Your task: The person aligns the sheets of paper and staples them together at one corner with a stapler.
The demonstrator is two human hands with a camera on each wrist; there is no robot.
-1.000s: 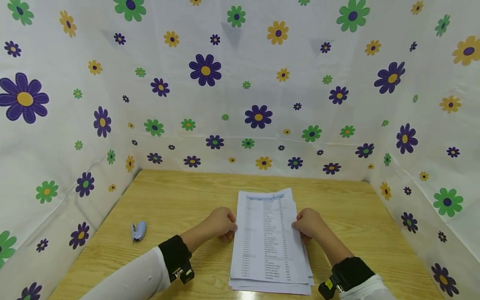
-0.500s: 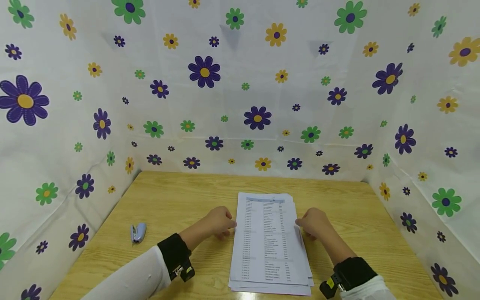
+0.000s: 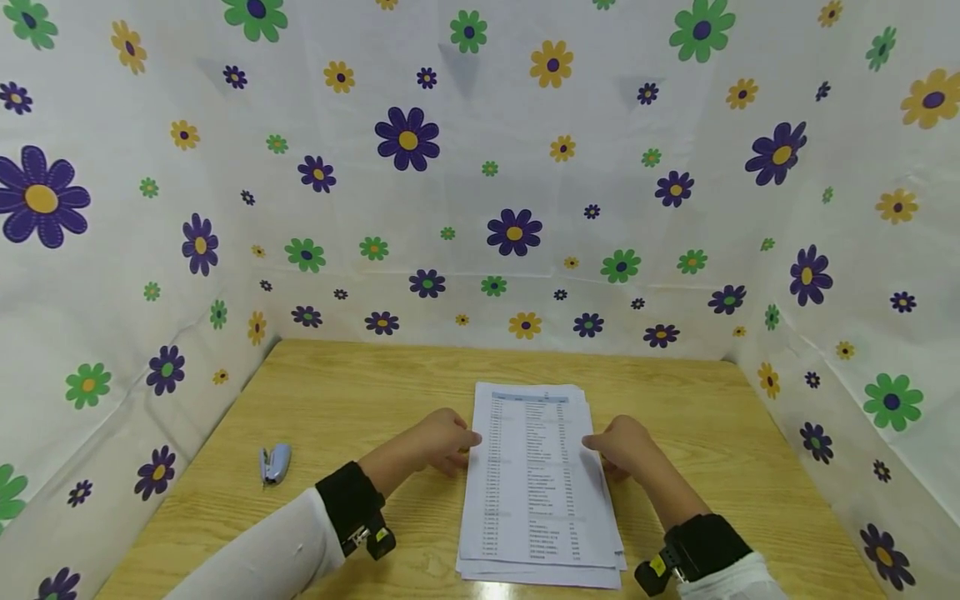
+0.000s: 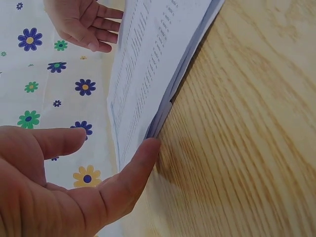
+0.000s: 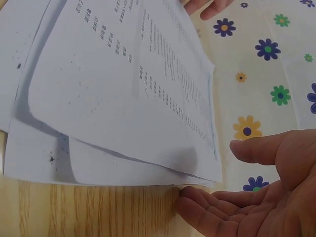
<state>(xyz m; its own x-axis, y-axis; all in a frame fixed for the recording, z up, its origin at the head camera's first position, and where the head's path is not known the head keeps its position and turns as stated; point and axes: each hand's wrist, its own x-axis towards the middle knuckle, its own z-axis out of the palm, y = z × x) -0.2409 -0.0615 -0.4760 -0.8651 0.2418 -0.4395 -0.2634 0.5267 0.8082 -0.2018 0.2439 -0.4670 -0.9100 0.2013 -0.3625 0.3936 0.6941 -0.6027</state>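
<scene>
Since loose and floppy, sheets [image 3: 538, 479] mid-table [image 3: 360, 392] likely slide apart (light, too); best squared from both long edges. Left hand [image 3: 442, 440] and right hand [image 3: 622, 446] just touching, fingers relaxed, gripping nothing.

Wooden table [image 3: 360, 400]; flower-print white cloth walls [image 3: 480, 208] around.

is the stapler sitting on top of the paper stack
No, the stapler lies on the bare wooden table, well off to the left of the paper stack.
</scene>
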